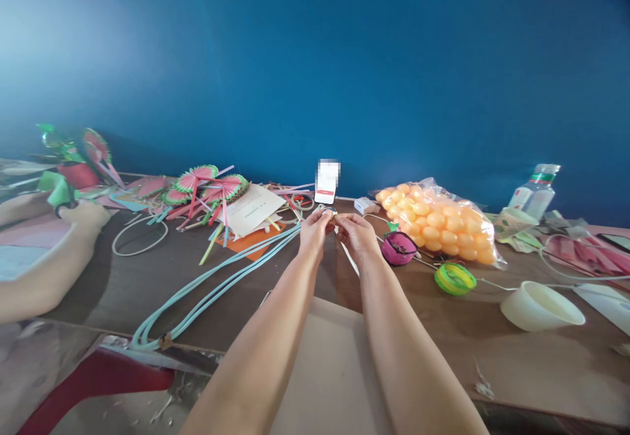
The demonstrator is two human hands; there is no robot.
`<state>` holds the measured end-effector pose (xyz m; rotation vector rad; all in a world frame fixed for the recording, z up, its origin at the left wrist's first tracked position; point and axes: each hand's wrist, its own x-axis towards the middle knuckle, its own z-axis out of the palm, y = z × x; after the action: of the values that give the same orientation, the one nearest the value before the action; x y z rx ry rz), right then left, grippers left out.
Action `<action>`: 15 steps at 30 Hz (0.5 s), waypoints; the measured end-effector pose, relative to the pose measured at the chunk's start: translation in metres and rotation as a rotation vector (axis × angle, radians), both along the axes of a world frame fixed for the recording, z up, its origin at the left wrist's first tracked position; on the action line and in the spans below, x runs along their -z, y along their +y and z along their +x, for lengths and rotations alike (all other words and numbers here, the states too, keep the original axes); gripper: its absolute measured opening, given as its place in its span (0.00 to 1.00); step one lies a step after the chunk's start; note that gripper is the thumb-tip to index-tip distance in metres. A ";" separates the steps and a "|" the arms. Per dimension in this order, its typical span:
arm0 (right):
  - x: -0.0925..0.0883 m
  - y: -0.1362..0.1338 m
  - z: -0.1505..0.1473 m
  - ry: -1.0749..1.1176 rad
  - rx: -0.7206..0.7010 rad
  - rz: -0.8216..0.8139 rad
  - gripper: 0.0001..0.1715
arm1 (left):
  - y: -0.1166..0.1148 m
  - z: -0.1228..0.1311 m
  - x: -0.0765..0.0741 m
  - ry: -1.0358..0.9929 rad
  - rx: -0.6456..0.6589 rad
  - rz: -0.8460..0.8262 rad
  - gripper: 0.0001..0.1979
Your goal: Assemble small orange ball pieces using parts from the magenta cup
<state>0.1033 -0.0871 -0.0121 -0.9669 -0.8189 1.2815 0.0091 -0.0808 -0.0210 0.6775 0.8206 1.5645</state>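
Both my hands meet over the middle of the table, their fingertips pinched close together. Into my left hand [314, 230] run several light blue cords [221, 284], which loop down over the table's front edge at the left. My right hand [357, 233] is closed at the fingertips beside it; what it pinches is too small and covered to name. A small shiny bit [327, 208] shows at the left fingertips. Below the right hand hangs a narrow white strip [350, 259]. Just beyond the hands a phone [325, 182] leans upright.
Pink-and-green paper fans [197, 178] and papers [249, 212] lie left; a co-worker's hand [81, 215] holds scissors and green paper. At right are a bag of orange balls [443, 222], a purple pouch [398, 248], a yellow-green coil [455, 279], a white bowl [539, 307] and a bottle [536, 192].
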 end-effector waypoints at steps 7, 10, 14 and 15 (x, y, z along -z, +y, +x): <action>0.004 0.002 0.001 -0.098 0.030 -0.002 0.13 | 0.003 0.001 0.004 0.038 0.009 -0.013 0.11; 0.005 0.003 0.002 -0.123 0.045 -0.016 0.13 | 0.003 0.001 0.004 0.059 0.020 -0.023 0.09; 0.007 0.004 0.002 -0.113 0.044 -0.024 0.15 | 0.002 0.001 0.003 0.054 0.025 -0.019 0.08; 0.008 0.005 0.002 -0.100 0.033 -0.026 0.16 | 0.002 0.001 0.003 0.043 0.028 -0.015 0.09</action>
<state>0.1054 -0.0824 -0.0200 -1.0677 -0.8614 1.2263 0.0105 -0.0789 -0.0241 0.7114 0.8499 1.5216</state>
